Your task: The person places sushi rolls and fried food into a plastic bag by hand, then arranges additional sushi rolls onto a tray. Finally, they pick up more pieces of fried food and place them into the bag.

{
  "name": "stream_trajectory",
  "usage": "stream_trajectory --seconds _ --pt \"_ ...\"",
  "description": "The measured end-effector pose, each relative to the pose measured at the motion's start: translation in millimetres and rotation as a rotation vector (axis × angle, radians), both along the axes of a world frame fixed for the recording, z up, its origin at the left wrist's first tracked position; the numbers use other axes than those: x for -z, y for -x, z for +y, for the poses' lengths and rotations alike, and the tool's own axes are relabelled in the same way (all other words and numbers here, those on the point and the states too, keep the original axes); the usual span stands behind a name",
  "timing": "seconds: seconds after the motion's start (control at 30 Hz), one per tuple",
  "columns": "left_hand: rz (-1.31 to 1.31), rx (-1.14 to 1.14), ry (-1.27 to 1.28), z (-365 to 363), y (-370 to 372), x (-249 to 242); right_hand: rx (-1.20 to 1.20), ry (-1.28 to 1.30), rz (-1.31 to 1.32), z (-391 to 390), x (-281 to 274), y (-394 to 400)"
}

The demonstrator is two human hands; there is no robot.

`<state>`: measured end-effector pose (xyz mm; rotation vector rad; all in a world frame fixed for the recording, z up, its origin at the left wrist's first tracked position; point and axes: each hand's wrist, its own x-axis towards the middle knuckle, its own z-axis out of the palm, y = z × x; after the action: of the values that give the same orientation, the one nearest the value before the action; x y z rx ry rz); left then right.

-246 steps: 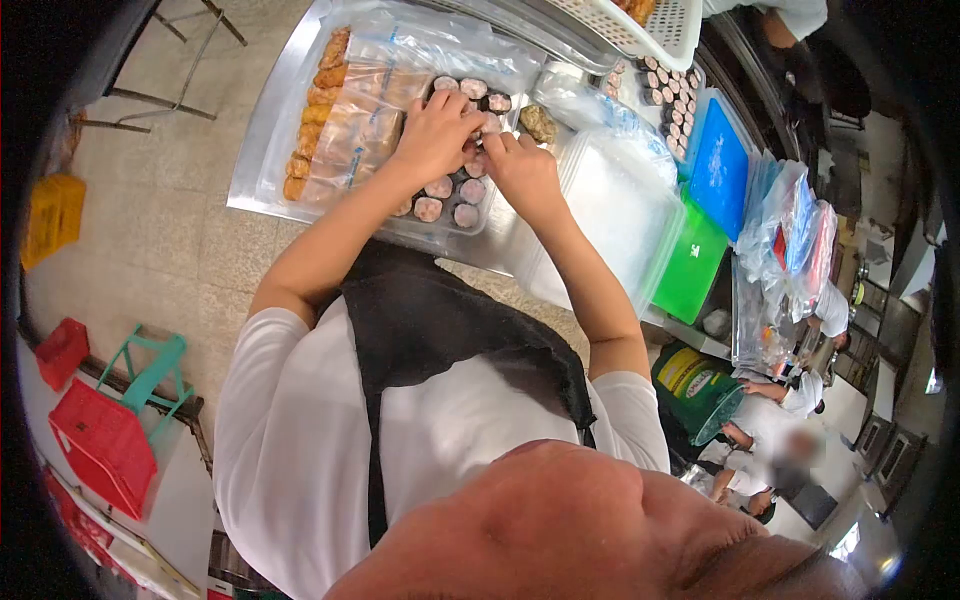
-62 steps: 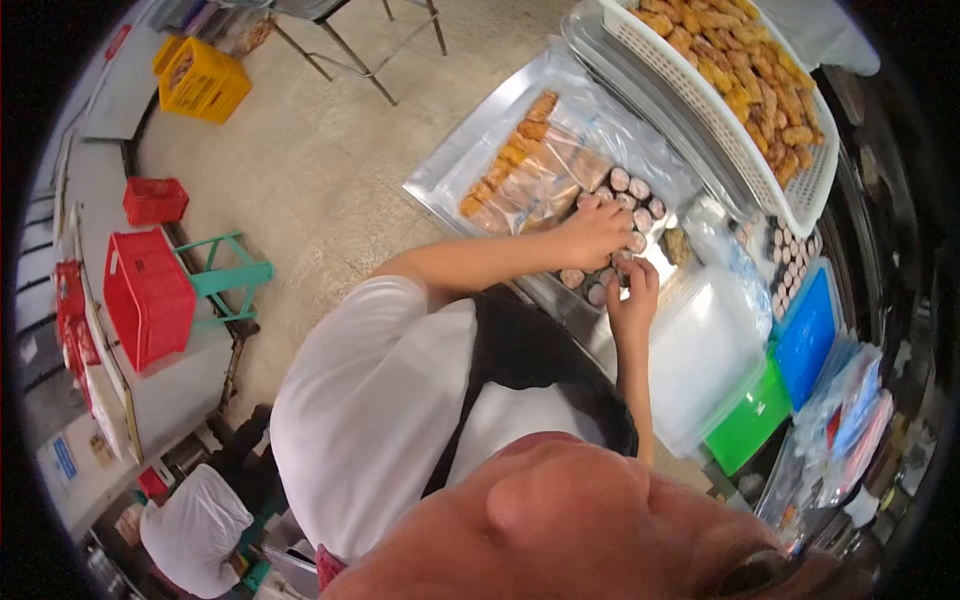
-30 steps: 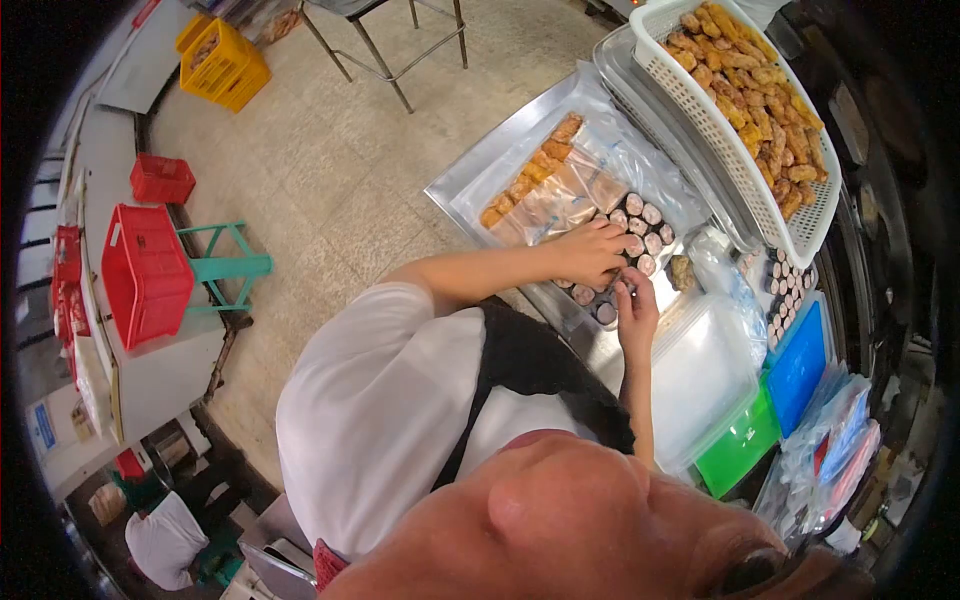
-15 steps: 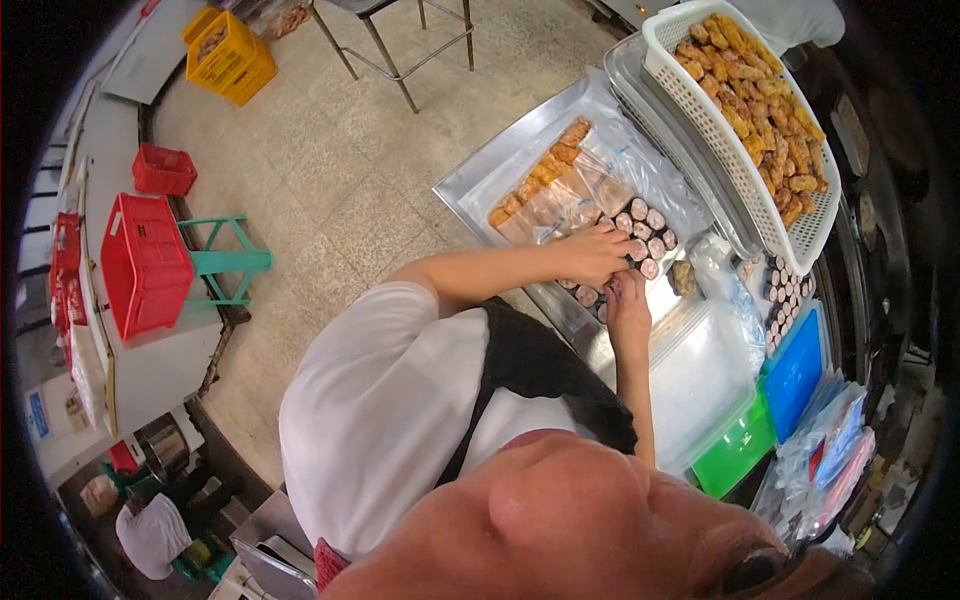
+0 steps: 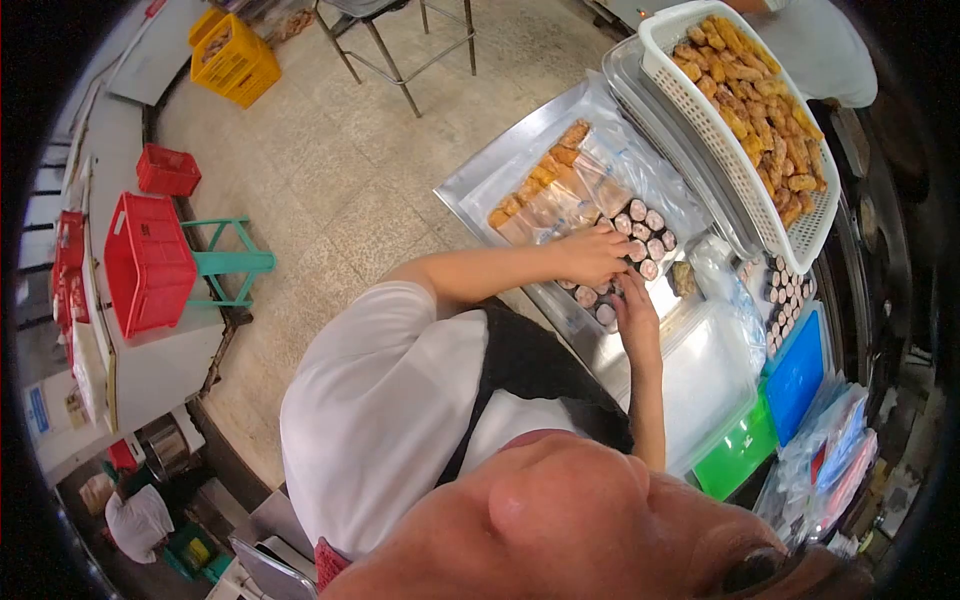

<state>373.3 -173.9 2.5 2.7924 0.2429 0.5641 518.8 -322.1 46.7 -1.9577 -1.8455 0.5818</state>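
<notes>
Round slices of seaweed-wrapped roll (image 5: 654, 219), dark-rimmed with pale pink filling, stand close together on a metal tray (image 5: 470, 190). Over them lies my left hand (image 5: 597, 255), its fingers curved down around some rolls, hiding them. My right hand (image 5: 637, 308) comes from below with fingers stretched out and slightly apart. Its fingertips touch the rolls beside my left fingertips; the exact contact is hidden. Further rolls (image 5: 586, 296) lie between my wrists and the tray edge. Beside the rolls, golden fried pieces (image 5: 540, 178) form a line partly under clear plastic (image 5: 660, 170).
A white basket (image 5: 655, 45) heaped with fried rolls stands beyond the tray. A clear lidded container (image 5: 690, 375), green box (image 5: 740, 450), blue lid (image 5: 797, 375) and bagged packets (image 5: 820, 460) lie to the right. Red crates (image 5: 150, 262) and a green stool (image 5: 232, 262) stand left.
My right hand has shifted slightly right and its fingers have straightened, showing more of a roll below. My left hand stays over the rolls. A co-worker's white sleeve has moved further into view behind the basket.
</notes>
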Motion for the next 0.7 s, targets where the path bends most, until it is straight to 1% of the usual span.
stream_trajectory --seconds 0.1,0.2,0.27,0.3,0.37,0.4,0.43,0.47,0.5,0.53,0.57,0.6,0.63,0.7 --pt "-0.013 0.001 0.024 0 0 -3 0.071 -0.092 0.037 -3 8 5" --pt "-0.025 0.008 0.023 1 0 -2 0.139 -0.111 0.080 -2 7 11" --pt "-0.061 0.012 0.003 2 -1 1 0.100 -0.217 -0.008 -4 12 11" --pt "-0.044 0.001 0.002 3 0 1 0.084 -0.268 -0.054 -5 15 10" --pt "-0.013 0.009 0.009 2 -2 -5 0.059 -0.305 0.014 -3 22 0" --pt "0.113 0.013 0.072 2 0 -20 0.068 -0.316 0.043 -6 26 -6" --pt "0.117 0.018 0.058 2 0 -20 0.243 -0.210 0.359 -11 29 -9" --pt "0.121 0.028 0.043 2 0 -19 0.334 -0.204 0.511 -12 25 -13" --pt "0.158 0.037 0.034 3 -1 -23 0.467 -0.125 0.619 -14 15 -16" --pt "0.195 0.049 0.023 4 -1 -25 0.464 -0.194 0.631 -15 18 -26" --pt "0.133 0.057 0.065 4 -2 -24 0.475 -0.296 0.890 -17 20 -32" --pt "0.071 0.055 0.106 6 -4 -22 0.564 -0.270 0.977 -19 8 -35" --pt "0.076 0.056 0.125 7 -5 -21 0.641 -0.300 1.061 -21 3 -37" --pt "0.083 0.037 0.156 8 -10 -22 0.705 -0.354 1.302 -24 -1 -42"
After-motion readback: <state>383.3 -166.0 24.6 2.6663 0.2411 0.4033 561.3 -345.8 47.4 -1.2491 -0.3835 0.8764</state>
